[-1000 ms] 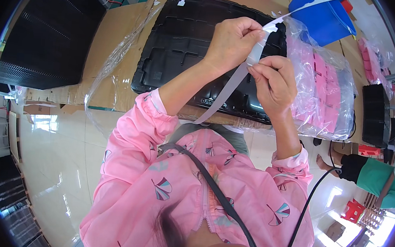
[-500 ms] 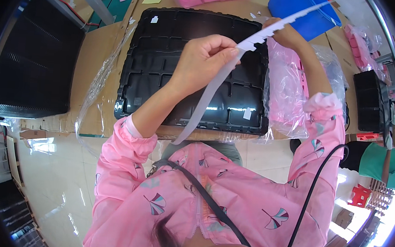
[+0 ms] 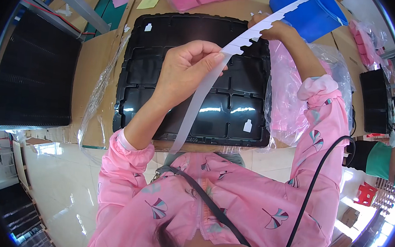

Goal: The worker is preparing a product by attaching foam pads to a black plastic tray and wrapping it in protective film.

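Note:
A long white strip of die-cut labels [image 3: 195, 100] slants across the view, smooth in its lower part and notched along its upper part. My left hand [image 3: 183, 71] pinches it near the middle between thumb and fingers. Farther up, my right hand [image 3: 279, 31] is closed at the strip's notched edge, its fingertips partly hidden behind it. Beneath both hands lies a black plastic tray [image 3: 246, 95] with ribbed compartments. One small white bottle-shaped label [image 3: 148, 27] sits near its far left corner, and a similar label [image 3: 248, 125] near its near right corner.
Stacked black trays [image 3: 37, 69] stand at the left, with another black stack [image 3: 374, 100] at the right. A blue bin [image 3: 309, 25] is at the far right. Clear plastic wrap over pink material [image 3: 287, 98] lies beside the tray. A yellow paper [image 3: 148, 2] lies at the back.
Both hands and the label strip have shifted left in view. The tray appears slightly lower in the picture. My left hand still pinches the strip.

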Tool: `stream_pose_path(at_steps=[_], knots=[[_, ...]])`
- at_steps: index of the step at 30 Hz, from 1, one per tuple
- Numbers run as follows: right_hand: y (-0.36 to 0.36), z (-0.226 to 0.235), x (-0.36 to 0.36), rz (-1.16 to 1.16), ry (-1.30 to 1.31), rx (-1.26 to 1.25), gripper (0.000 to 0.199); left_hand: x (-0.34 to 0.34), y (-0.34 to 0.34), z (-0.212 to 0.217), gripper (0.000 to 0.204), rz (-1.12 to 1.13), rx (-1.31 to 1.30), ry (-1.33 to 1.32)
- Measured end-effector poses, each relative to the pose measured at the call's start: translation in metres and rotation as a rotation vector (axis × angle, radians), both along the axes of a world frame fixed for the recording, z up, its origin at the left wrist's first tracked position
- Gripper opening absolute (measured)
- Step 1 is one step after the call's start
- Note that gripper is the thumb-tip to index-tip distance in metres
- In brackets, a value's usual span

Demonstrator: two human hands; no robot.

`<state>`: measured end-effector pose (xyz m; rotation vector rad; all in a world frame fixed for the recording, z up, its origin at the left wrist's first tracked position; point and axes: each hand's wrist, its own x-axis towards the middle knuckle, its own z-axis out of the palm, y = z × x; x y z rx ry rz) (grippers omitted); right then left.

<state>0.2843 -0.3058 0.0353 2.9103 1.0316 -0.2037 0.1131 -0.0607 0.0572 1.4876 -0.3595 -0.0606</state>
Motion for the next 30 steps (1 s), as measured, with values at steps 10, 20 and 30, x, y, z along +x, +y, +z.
stream_pose_path(at_steps=[10,20,30], knots=[[-0.006,-0.007,0.001,-0.051,0.022,0.068,0.008,-0.001,0.001,0.005,0.016,-0.028,0.020,0.021],[0.004,-0.021,0.002,-0.108,-0.042,0.245,0.019,-0.011,0.008,0.002,0.017,0.034,-0.010,0.033],[-0.005,-0.042,-0.051,-0.105,-0.373,0.648,0.026,-0.034,0.005,0.005,0.020,-0.063,0.050,0.062]])
